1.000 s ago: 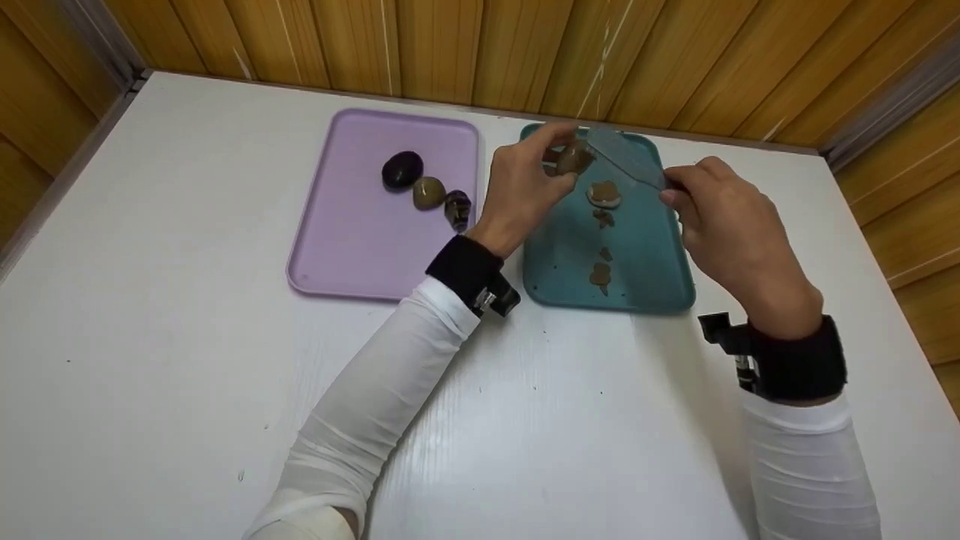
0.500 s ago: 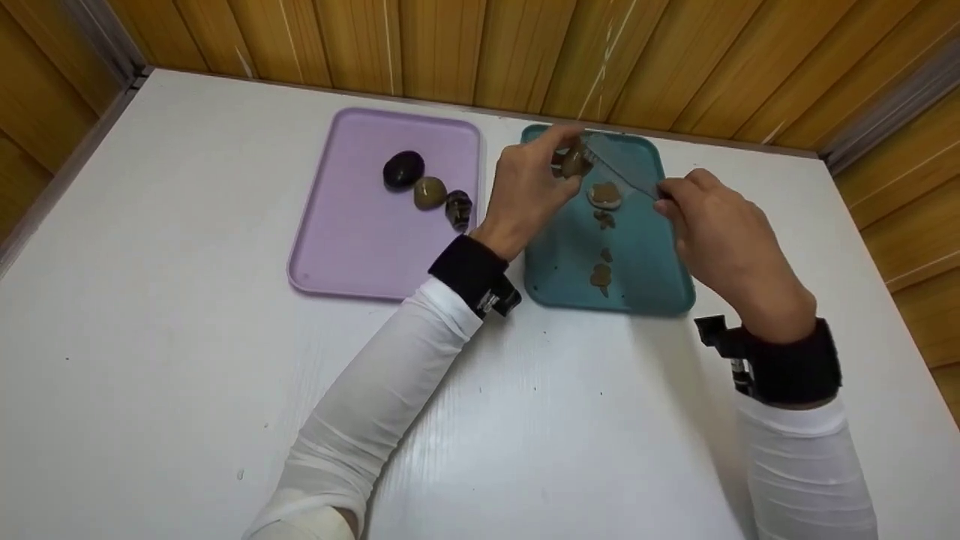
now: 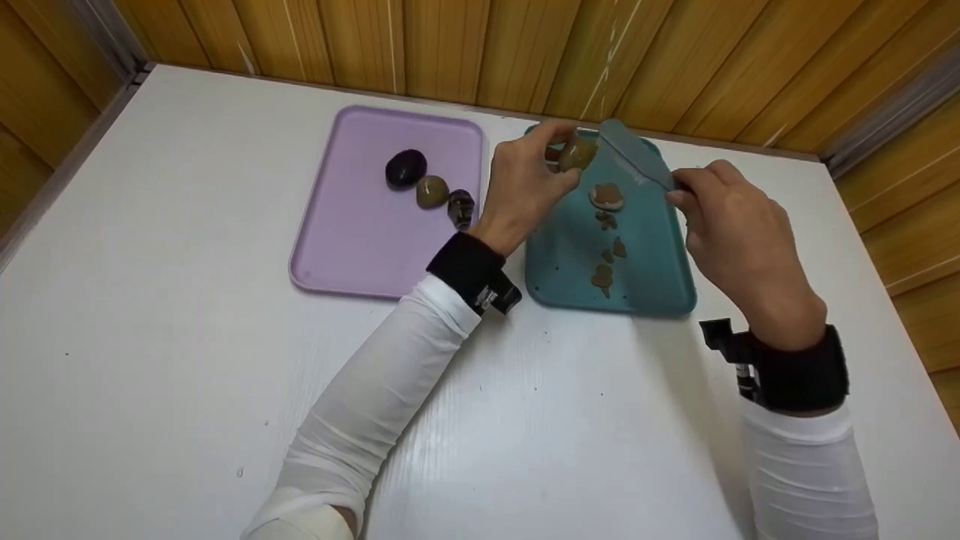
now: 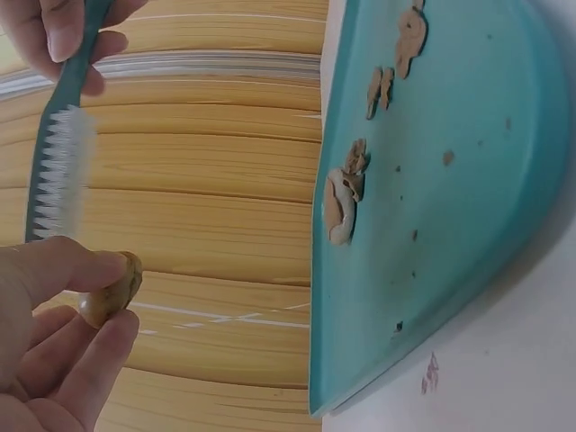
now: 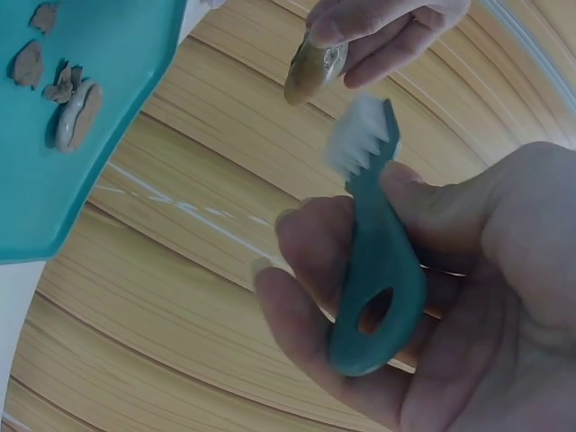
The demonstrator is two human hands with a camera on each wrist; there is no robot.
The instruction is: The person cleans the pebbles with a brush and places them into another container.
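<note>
Mid-scrub, by the look of it: a small tan stone (image 3: 576,155) pinched between thumb and fingertips of the left hand (image 3: 525,184), raised above the far end of a teal tray (image 3: 645,285). Right hand (image 3: 731,225) wrapped around the handle of a teal brush (image 3: 634,159), fingers curled, thumb pressed along the grip. White bristles close beside the stone, just apart from it in the right wrist view; contact hard to judge from the head view. Likely needed next: bristles brought onto the stone's face, with the pinch firm enough to resist the stroke and the stone turned to expose unscrubbed sides.

Left forearm angled up from lower left, wrist bent so the fingertips point toward the brush. Right forearm coming in from the lower right, wrist cocked inward, brush head aimed at the stone. Both arms in white sleeves with black wrist straps.

On the teal tray, brown crumbs and flakes (image 3: 604,274) in a loose line, plus a pale rounded piece (image 3: 606,196) under the hands. On a lilac tray (image 3: 337,255) to the left, three stones in a row: one dark purple (image 3: 406,168), one tan (image 3: 431,192), one dark banded (image 3: 460,207). Both trays on a white tabletop (image 3: 187,337) against wood panelling.
</note>
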